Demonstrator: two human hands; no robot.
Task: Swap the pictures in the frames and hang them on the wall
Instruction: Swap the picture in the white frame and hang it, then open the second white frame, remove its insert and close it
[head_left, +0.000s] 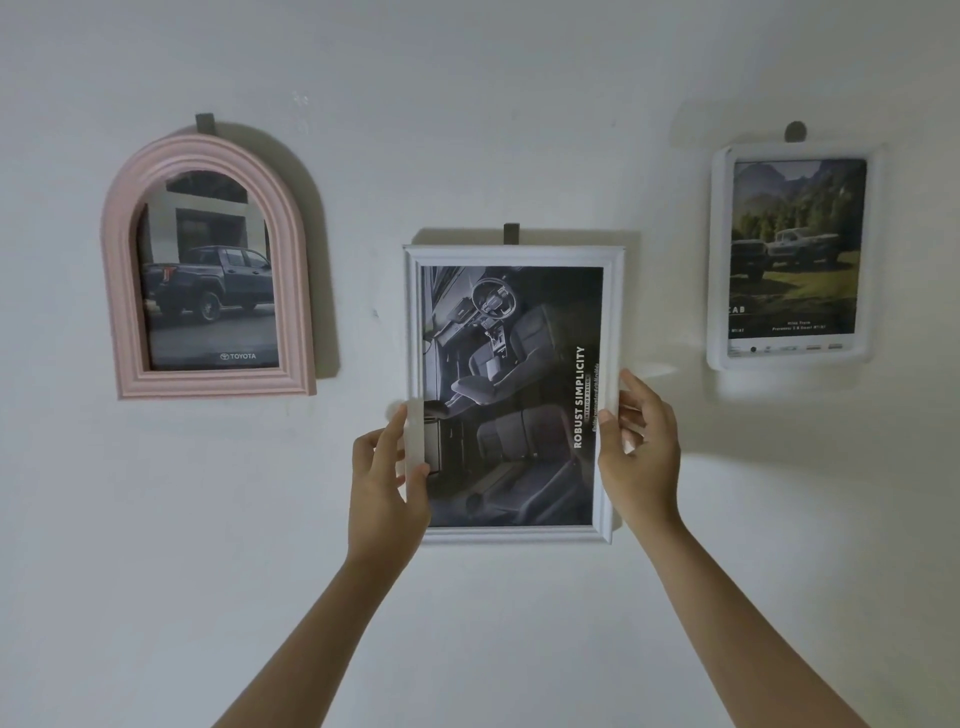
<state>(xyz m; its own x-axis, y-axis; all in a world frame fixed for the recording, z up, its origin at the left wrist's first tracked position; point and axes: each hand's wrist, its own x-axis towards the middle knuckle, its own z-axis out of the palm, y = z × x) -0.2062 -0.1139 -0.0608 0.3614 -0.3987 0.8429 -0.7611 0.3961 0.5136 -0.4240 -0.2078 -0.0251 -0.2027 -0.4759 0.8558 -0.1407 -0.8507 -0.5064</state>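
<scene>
A white rectangular frame (514, 257) with a dark car-interior picture, text reading sideways, sits against the wall under a grey hook (511, 233). My left hand (387, 478) grips its lower left edge, thumb on the front. My right hand (638, 452) holds its right edge, thumb on the front and fingers behind. A pink arched frame (208, 384) with a dark pickup picture hangs at the left. At the right hangs a white rounded frame (719, 260) showing two trucks on a meadow.
All three frames are on a plain white wall (467, 130). Grey hooks stick out above the pink frame (204, 122) and the right frame (795, 131). Bare wall lies between the frames and below them.
</scene>
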